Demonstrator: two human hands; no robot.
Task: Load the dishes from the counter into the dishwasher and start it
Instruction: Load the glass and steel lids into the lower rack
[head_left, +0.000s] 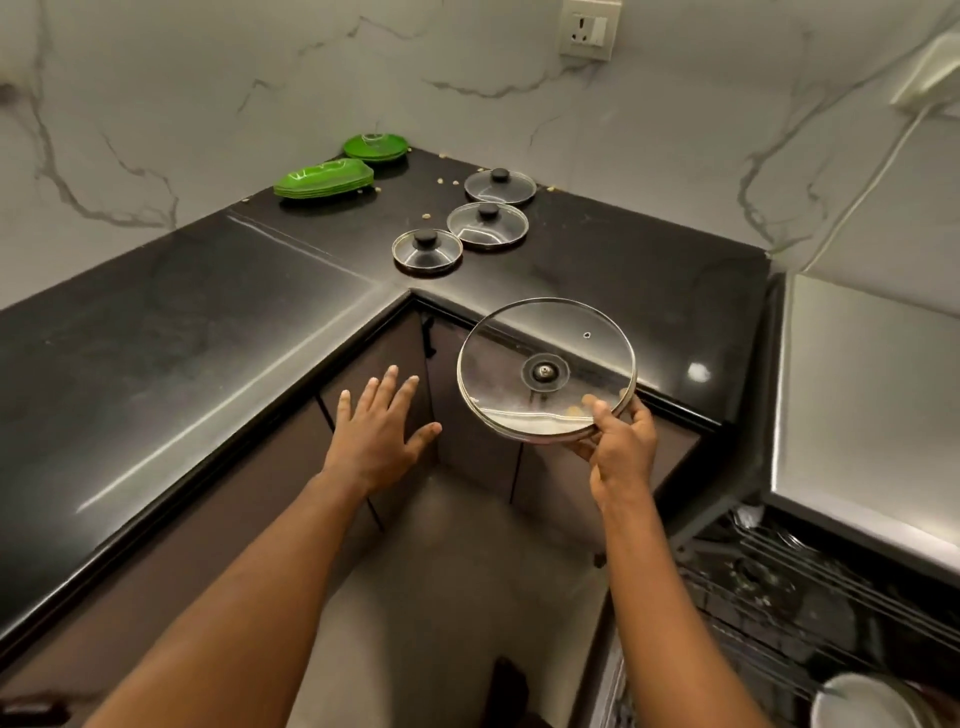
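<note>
My right hand (621, 441) grips the lower rim of a large glass lid (545, 369), held tilted with its underside facing me, in front of the counter's inner corner. My left hand (379, 421) hovers open, fingers spread, beside it and holds nothing. Three smaller glass lids with black knobs lie on the black counter (182, 322): one nearest (427, 250), one in the middle (487, 223), one farthest (500, 185). Two stacks of green plates sit near the wall, an oblong stack (324, 178) and a round stack (375, 147). The open dishwasher rack (810, 587) is at lower right.
Crumbs are scattered on the counter around the lids. A white plate (867, 701) shows at the bottom right in the dishwasher. The dishwasher's steel top (872, 395) stands to the right. A wall socket (589, 28) and a white cable (872, 182) are on the marble wall.
</note>
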